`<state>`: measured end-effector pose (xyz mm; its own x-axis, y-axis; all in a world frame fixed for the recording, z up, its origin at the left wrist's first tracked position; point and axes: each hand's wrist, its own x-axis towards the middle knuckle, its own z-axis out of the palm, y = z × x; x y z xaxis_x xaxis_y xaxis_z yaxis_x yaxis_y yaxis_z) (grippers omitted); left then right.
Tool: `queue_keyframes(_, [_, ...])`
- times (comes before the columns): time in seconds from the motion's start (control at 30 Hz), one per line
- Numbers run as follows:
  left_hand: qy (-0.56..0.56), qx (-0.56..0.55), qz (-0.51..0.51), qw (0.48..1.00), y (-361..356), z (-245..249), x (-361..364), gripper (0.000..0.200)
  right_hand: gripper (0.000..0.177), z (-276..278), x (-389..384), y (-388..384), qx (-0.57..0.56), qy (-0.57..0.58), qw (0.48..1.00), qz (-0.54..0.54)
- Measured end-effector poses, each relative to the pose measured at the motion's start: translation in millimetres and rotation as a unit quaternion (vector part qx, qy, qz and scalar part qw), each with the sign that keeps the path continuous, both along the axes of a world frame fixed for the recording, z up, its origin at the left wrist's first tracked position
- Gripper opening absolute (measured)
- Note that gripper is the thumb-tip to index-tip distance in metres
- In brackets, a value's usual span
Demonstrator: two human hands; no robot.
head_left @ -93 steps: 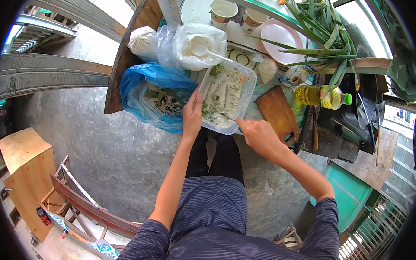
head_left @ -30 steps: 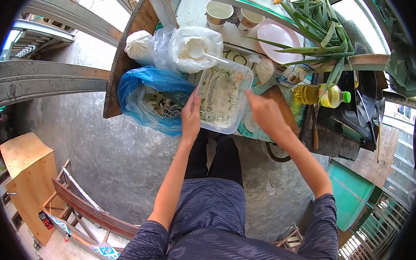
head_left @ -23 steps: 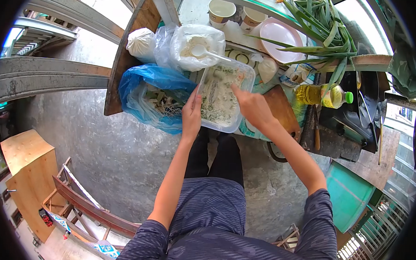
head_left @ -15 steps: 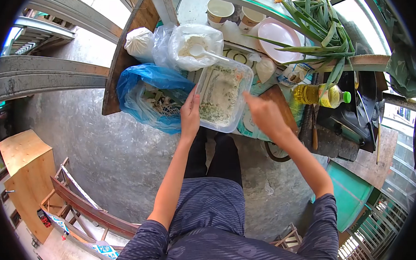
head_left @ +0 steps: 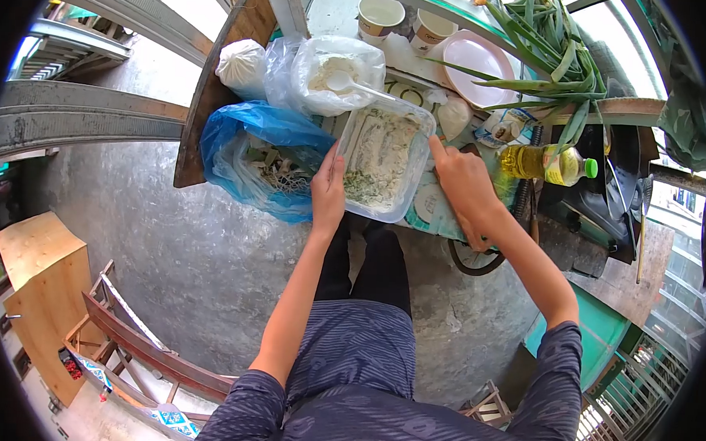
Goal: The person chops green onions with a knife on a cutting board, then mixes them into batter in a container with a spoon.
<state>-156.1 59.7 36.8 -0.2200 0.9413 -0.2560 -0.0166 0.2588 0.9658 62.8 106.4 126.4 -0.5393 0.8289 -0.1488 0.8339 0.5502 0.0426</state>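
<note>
A clear plastic container holds a pale, floury mixture with green bits. My left hand grips its left wall, fingers wrapped at the edge. My right hand is at the right side of the container, index finger extended toward the rim and the other fingers curled; whether it holds anything is hidden. Beyond the container, a white spoon rests in an open bag of white powder. Left of my left hand lies a blue plastic bag with vegetable scraps inside.
A yellow oil bottle, a pink plate, paper cups and green leafy stalks are at the back and right. A tied white bag stands at left. Dark pans sit far right; a wooden bench is lower left.
My right hand has moved slightly right and down, its fingers now clearer beside the container. The view has shifted slightly, and my left hand still holds the container.
</note>
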Motion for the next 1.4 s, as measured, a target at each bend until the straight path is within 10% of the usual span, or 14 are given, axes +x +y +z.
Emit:
queue_keyframes(0.4, [0.019, 0.006, 0.002, 1.000, 0.5, 5.0, 0.8, 0.041, 0.022, 27.5, -47.6, -49.8, -0.208, 0.116, 0.970, 0.049])
queue_keyframes(1.4, [-0.041, 0.001, -0.002, 0.999, 2.3, 6.9, 0.1, 0.044, 0.021, -30.4, -22.8, -19.4, -0.118, 0.251, 0.961, 0.015])
